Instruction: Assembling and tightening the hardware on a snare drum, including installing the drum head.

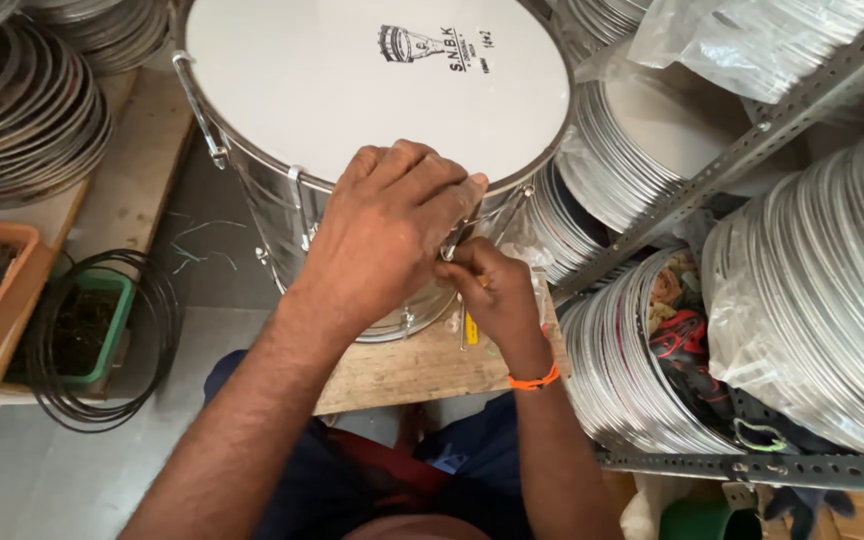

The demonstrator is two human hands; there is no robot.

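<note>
Steadying the round white-skinned drum with its shiny metal shell on the wooden tabletop, the left hand presses clenched over the near rim, so the right hand can pinch a thin metal tension rod just beside it.

Wooden desk near the middle, carrying a shiny metal drum with a white head. Grey floor at left, bearing a coil of black wire and a green tray. Metal shelf at right, stacked with silver hoops.
</note>
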